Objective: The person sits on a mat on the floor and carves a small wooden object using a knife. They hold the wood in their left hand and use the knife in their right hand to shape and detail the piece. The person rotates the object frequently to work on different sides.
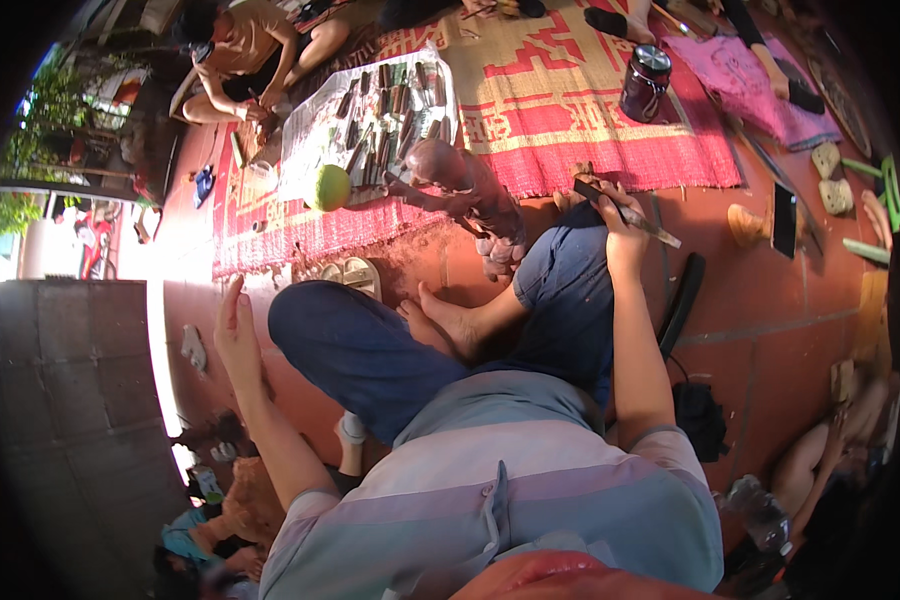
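Though small in view, apparently a pale-tipped tool (658, 231) inside the closed right grip (620, 216), left grip (235, 330) empty.

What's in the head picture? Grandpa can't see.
A seated person's right hand holds a slim tool; the left hand looks empty. Ahead are a brown carved figure, a round green fruit and many tools on a white sheet.

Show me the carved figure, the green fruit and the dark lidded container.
Carved figure (481, 198): head view, on its torso.
Green fruit (328, 188): head view, middle of its rounded side.
Dark lidded container (643, 92): head view, its body below the lid.
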`<state>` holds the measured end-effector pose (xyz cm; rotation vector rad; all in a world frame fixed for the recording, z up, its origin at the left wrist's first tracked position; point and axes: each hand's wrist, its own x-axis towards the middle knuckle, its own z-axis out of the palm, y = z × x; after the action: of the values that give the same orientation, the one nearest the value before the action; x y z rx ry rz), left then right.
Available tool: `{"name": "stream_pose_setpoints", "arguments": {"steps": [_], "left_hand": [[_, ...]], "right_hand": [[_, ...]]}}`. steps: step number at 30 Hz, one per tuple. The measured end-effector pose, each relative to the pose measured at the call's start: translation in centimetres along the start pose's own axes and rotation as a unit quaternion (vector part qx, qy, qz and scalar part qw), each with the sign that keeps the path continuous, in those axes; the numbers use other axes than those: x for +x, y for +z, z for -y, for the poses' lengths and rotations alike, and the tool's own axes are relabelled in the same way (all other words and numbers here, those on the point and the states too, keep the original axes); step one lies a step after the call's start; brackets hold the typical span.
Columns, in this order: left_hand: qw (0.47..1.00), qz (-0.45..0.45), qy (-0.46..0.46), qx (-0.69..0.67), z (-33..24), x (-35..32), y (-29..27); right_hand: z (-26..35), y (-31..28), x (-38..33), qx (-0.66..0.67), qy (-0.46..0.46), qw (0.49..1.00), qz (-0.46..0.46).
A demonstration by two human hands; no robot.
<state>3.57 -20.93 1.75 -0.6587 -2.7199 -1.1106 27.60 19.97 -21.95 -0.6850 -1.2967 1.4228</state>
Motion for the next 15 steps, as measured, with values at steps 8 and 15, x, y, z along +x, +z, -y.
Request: {"name": "stream_pose_setpoints", "arguments": {"steps": [8, 15], "left_hand": [[0.962, -0.133, -0.078, -0.224, 4.2, -14.7, 6.0], [0.942, -0.164, -0.126, -0.264, 10.4, -20.4, 6.8]], "right_hand": [[1.7, 0.0, -1.2, 0.000, 0.024, 0.999, 0.025], [1.2, 0.3, -1.1, -0.004, 0.039, 0.998, -0.044]]}}
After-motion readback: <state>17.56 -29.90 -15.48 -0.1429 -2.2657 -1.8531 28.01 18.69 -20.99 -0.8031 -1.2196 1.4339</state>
